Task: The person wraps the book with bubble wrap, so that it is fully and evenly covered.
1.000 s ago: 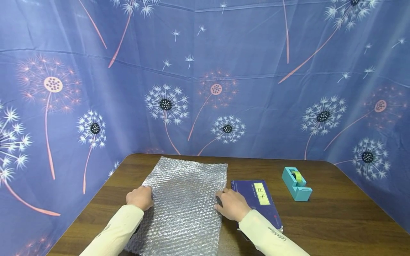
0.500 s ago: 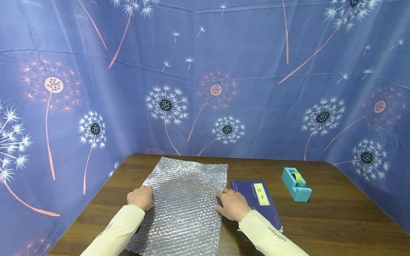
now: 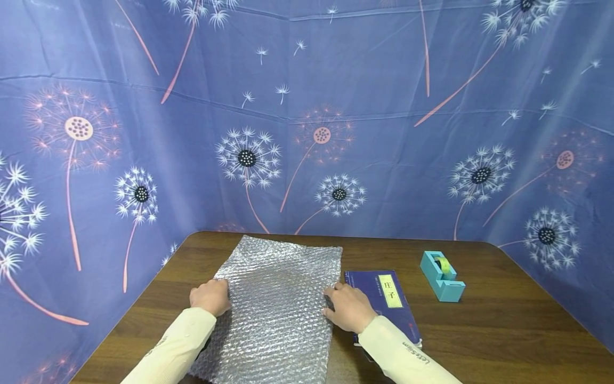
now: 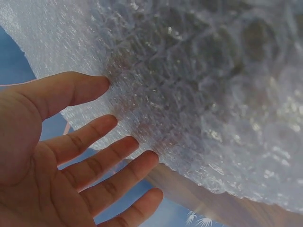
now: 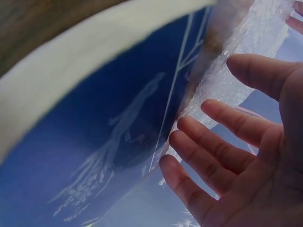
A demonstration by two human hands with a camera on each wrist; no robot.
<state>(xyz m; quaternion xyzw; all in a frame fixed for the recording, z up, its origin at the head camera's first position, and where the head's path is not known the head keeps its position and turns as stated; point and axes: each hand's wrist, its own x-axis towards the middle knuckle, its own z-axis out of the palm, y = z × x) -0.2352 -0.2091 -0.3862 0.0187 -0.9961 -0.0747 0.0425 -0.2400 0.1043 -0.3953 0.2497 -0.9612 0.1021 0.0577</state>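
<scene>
A sheet of clear bubble wrap [image 3: 283,314] lies flat on the table, longer than it is wide. My left hand [image 3: 210,297] rests at its left edge; in the left wrist view the fingers are spread and fairly straight, the tips touching the wrap [image 4: 213,94]. At the opposite edge lies my right hand [image 3: 350,308], fingers loosely extended in the right wrist view with the tips by the wrap's border. Partly beneath my right hand and forearm is a dark blue book [image 3: 370,298] with a yellow title label.
A turquoise tape dispenser [image 3: 442,278] holding a yellow-green roll stands right of the book. The brown wooden table [image 3: 508,309] ends at the back against a blue dandelion-print curtain [image 3: 398,176], which also hangs along both sides.
</scene>
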